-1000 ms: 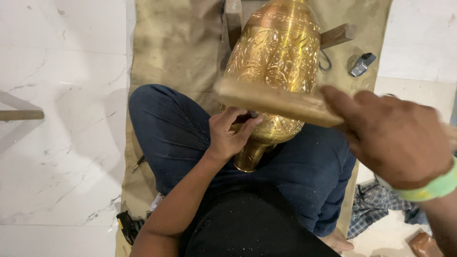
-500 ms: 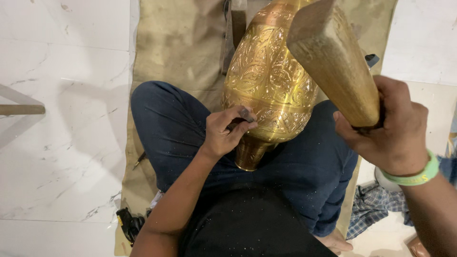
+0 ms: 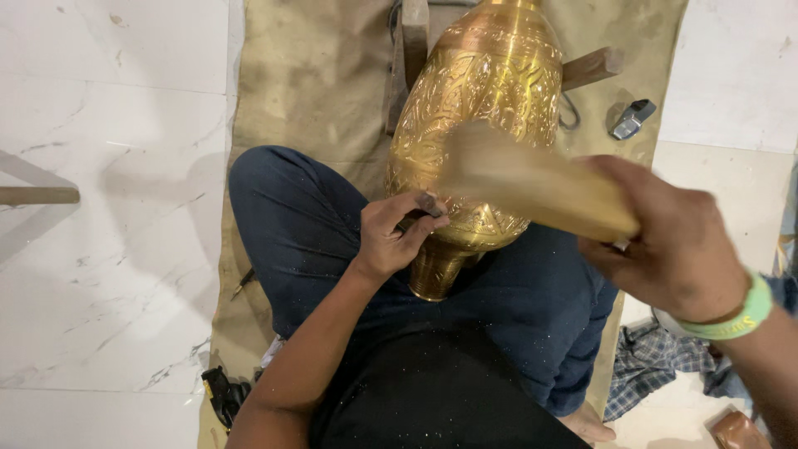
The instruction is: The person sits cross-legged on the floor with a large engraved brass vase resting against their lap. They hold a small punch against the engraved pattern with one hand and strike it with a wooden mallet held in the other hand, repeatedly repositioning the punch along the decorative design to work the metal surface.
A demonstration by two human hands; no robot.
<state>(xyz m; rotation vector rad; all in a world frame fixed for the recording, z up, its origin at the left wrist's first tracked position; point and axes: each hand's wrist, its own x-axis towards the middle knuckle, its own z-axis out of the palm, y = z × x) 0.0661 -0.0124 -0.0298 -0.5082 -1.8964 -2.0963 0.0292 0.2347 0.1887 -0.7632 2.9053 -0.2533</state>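
Observation:
A large engraved brass vase (image 3: 490, 100) lies across my lap, its neck pointing toward me. My left hand (image 3: 392, 234) pinches a small dark chisel (image 3: 420, 213) against the vase's lower body. My right hand (image 3: 672, 243), with a green wristband, grips a wooden mallet (image 3: 532, 179). The mallet is blurred with motion and its head is just right of the chisel.
I sit cross-legged in blue jeans on a tan cloth (image 3: 307, 91) spread over a white marble floor (image 3: 100, 166). A wooden support (image 3: 592, 66) sticks out beside the vase. A small metal tool (image 3: 632, 119) lies at the upper right; a checked cloth (image 3: 657, 366) lies at the lower right.
My right hand raised the mallet upright half a second ago and has now swung it back down toward the chisel. My left hand has stayed on the vase.

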